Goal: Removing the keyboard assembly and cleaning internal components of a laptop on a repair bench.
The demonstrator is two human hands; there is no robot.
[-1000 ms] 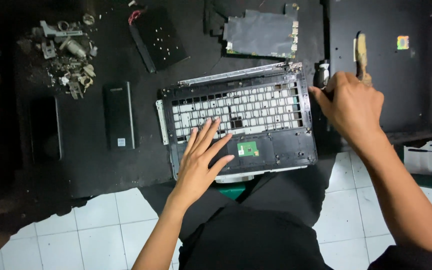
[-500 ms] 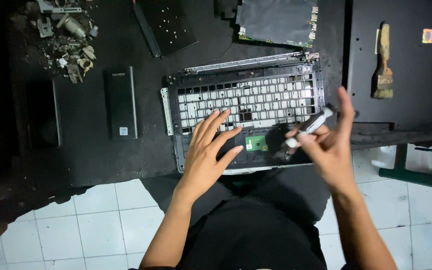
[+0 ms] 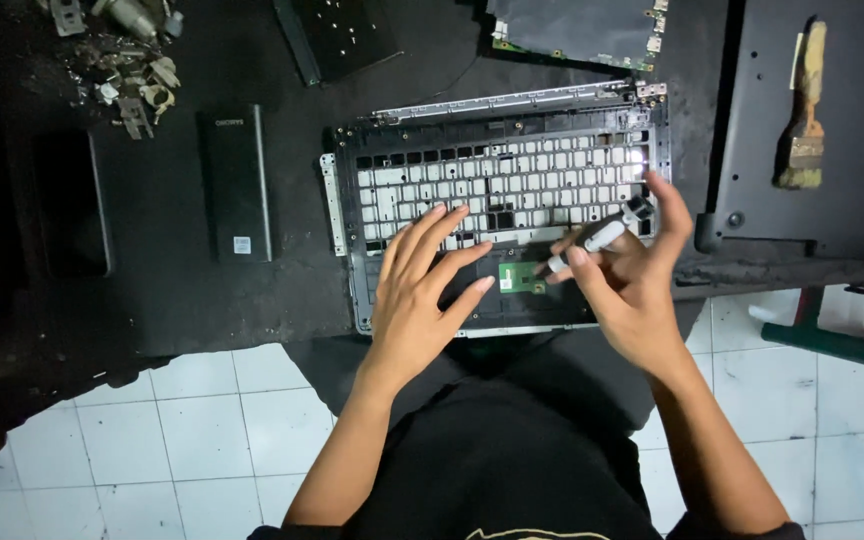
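A stripped laptop top case [image 3: 497,175] lies upside down on the dark mat, its empty key frame showing white. My left hand [image 3: 422,290] rests flat on its lower part, fingers spread, just left of a small green circuit board [image 3: 521,277]. My right hand [image 3: 632,280] holds a slim white and black tool [image 3: 597,238] tilted, with its tip pointing down toward the green board.
A black battery pack [image 3: 237,180] lies left of the case, a dark phone-like slab [image 3: 72,205] further left. Loose metal parts [image 3: 127,60] sit at top left. A circuit board [image 3: 577,30] lies above, a brush [image 3: 802,110] on a dark cover at right.
My right hand left the brush area, picked up the slim tool and brought it down over the green board. The left hand stayed on the case.
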